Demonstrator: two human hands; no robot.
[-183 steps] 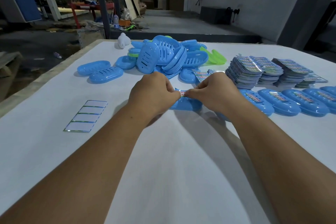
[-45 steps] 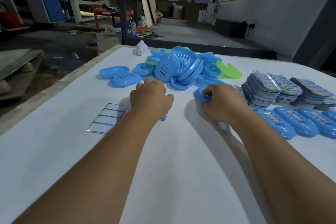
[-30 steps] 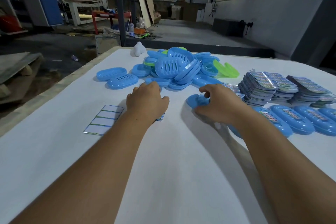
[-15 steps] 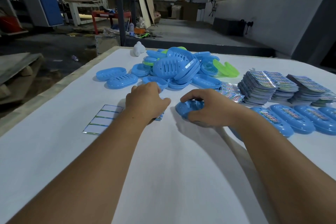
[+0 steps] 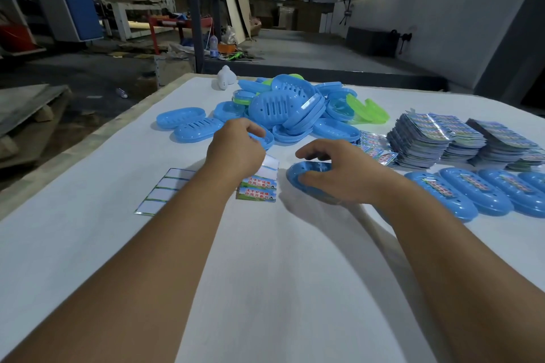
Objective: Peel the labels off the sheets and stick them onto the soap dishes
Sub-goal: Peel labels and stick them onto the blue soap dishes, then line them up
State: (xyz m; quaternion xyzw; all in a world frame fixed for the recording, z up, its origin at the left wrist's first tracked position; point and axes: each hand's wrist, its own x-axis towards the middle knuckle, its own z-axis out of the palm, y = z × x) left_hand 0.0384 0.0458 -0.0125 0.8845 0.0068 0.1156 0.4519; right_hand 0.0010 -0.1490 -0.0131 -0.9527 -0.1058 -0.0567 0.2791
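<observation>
A person's right hand [image 5: 345, 171] curls its fingers around a blue soap dish [image 5: 306, 175] on the white table [image 5: 265, 274], while the left hand [image 5: 236, 150] pinches the top of a partly peeled label sheet [image 5: 259, 186] beside it. Labelled dishes [image 5: 460, 194] line the right; unlabelled dishes [image 5: 283, 109] lie heaped behind, near stacked label sheets [image 5: 427, 138].

Left grip [image 5: 236, 150] curled knuckles-up, right grip [image 5: 339, 174] clawed, forearms extended

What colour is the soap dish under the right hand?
Blue; the soap dish under the right hand shows best in the head view.
</observation>
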